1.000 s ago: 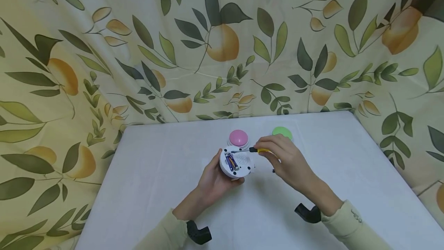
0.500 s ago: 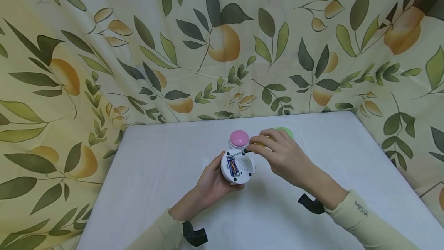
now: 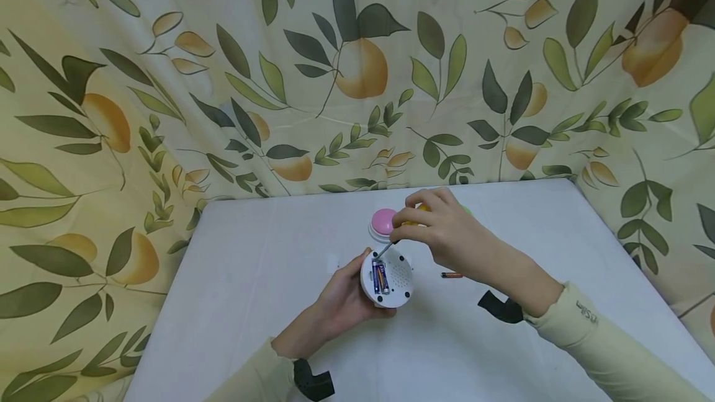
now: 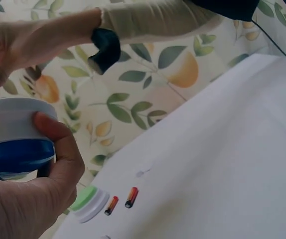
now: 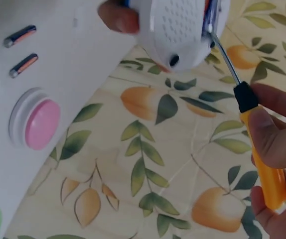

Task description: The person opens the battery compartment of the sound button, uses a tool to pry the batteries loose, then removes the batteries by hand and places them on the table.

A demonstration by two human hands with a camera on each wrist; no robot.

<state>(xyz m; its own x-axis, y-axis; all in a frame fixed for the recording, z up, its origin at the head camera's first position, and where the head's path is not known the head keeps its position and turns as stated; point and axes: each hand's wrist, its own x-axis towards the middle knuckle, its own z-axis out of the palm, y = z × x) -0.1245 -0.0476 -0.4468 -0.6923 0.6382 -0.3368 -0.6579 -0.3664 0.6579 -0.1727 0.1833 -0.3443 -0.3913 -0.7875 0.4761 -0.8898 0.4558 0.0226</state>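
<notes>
My left hand (image 3: pixel 349 299) grips a round white push-button device (image 3: pixel 401 272), its underside turned up and its blue top facing down in the left wrist view. Two batteries (image 3: pixel 380 276) lie side by side in its uncovered compartment, beside a patch of speaker holes. In my right hand (image 3: pixel 447 228) is a screwdriver (image 5: pixel 265 154) with a yellow handle and black collar, held between thumb and fingers. Its metal tip (image 5: pixel 214 37) is at one end of the battery compartment. From the head view, the fingers hide most of the handle.
Behind the device stands a pink push button (image 3: pixel 382 221); a green one (image 4: pixel 84 199) is mostly hidden by my right hand in the head view. Two loose batteries (image 4: pixel 111 205) lie on the white table (image 3: pixel 268 253). A patterned curtain (image 3: pixel 234 79) rises beyond the table.
The screwdriver has swung from nearly flat to a steeper angle, and my right hand has shifted left. The device has moved slightly right and nearer. A loose battery now shows beneath the right hand.
</notes>
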